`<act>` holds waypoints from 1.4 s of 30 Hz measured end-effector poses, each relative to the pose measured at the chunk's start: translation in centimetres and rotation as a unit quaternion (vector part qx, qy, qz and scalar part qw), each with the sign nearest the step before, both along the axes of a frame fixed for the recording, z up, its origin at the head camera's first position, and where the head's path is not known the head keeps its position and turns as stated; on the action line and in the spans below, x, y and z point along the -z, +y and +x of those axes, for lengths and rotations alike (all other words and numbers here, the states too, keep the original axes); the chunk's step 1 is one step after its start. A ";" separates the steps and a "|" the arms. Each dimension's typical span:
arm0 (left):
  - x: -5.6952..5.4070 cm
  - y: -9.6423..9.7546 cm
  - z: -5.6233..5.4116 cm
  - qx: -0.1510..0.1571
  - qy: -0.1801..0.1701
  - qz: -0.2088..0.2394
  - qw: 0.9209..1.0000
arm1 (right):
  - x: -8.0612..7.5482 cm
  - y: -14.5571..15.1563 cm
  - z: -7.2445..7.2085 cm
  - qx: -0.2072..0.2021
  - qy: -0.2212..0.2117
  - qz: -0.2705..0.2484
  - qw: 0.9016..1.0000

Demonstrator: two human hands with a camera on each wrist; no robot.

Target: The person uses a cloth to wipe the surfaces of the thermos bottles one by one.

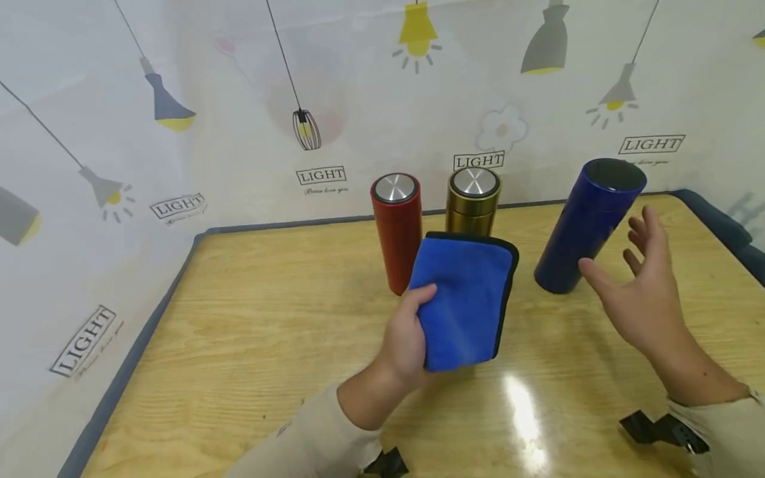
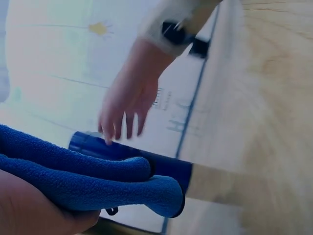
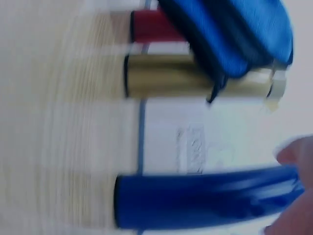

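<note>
Shows beige fabric sleeves nearest, over a light-brown wooden worktop. Grips a folded, plush blue cloth with black edging in the left hand, thumb across the front, raised above the worktop's middle. Has the right hand empty, fingers apart and slightly bent, beside a glossy blue cylindrical flask standing toward the far right corner; cannot confirm contact. Includes, near the far edge, a silver-lidded red cylindrical flask and a silver-lidded gold one, partly behind the cloth.
</note>
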State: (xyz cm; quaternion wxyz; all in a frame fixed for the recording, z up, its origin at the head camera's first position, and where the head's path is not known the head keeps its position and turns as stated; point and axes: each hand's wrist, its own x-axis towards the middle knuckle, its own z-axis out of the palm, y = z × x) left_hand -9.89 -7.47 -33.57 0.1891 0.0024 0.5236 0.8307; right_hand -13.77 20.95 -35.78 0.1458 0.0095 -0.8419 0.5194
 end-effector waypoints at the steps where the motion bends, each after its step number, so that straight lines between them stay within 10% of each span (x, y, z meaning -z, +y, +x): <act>1: -0.3 -0.1 -0.1 0.003 0.004 0.004 1.000 | -0.3 -0.4 0.8 0.009 0.042 -0.014 0.999; 6: -1.2 -0.9 -0.4 0.002 0.000 0.026 1.000 | -0.8 -3.2 2.5 -0.045 0.176 -0.024 0.983; 17: -3.1 -3.2 -0.4 -0.034 0.040 0.042 0.998 | 0.2 -8.0 -2.8 -0.186 -0.060 -0.017 0.981; 23: -4.0 -3.6 -0.1 -0.043 0.047 0.062 0.996 | 0.8 -9.2 -4.9 -0.225 -0.078 -0.052 0.970; 34: -4.5 -4.5 0.1 -0.069 0.071 0.071 0.993 | 0.9 -10.9 -6.8 -0.171 -0.080 -0.050 0.981; 42: -6.0 -6.5 -0.4 -0.127 0.121 0.098 0.980 | -0.3 -10.4 -5.1 -0.123 -0.082 -0.002 0.989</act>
